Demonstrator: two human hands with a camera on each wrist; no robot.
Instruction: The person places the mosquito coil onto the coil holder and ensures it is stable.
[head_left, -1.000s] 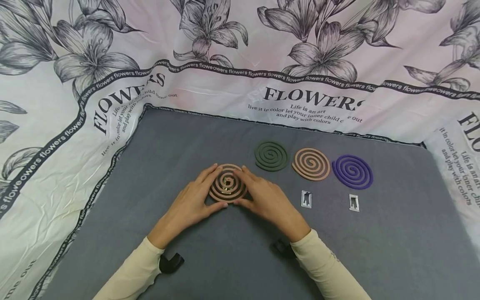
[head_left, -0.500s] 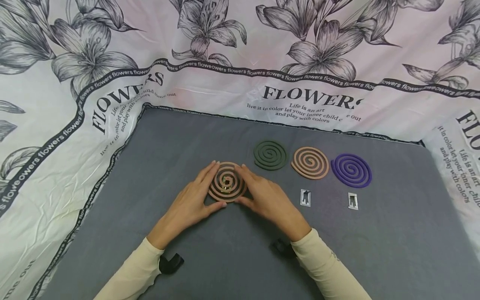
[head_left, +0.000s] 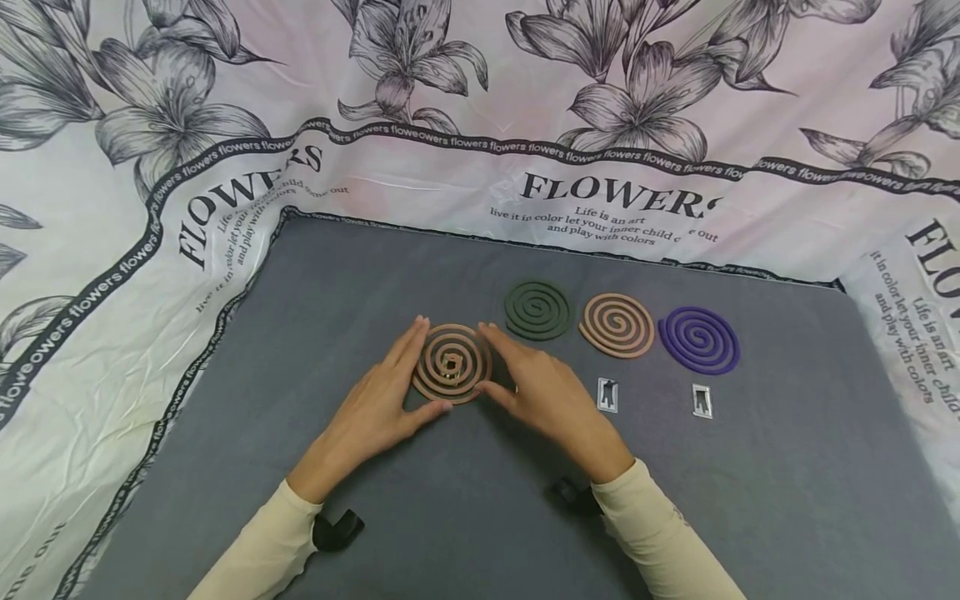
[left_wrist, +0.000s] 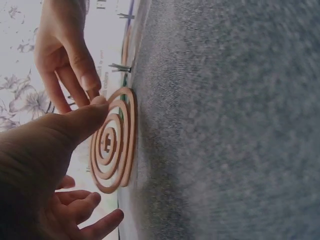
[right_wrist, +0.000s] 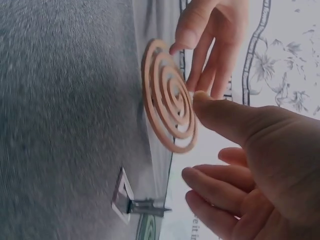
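Note:
A brown mosquito coil (head_left: 452,348) lies between the two hands, with a small gold-coloured metal stand (head_left: 451,367) showing at its centre. In both wrist views the coil is raised above the cloth. My left hand (head_left: 372,408) is at its left side, fingers extended along the edge and thumb tip right at the near rim. To the right, my right hand (head_left: 547,396) has its fingers and thumb spread beside the rim. The right wrist view shows that hand's thumb (right_wrist: 225,115) overlapping the coil's edge, its other fingers loosely bent around nothing.
Green (head_left: 537,310), orange-tan (head_left: 617,325) and purple (head_left: 700,340) coils lie in a row at the back right. Two silver coil stands (head_left: 601,396) (right_wrist: 116,200) sit in front of them on the grey cloth (head_left: 465,517). Flower-printed fabric (head_left: 420,167) rises behind.
My right hand has drawn back slightly to the right, its fingertips no longer lying over the coil. My left fingers have eased a little outward. The coil stays in place between them.

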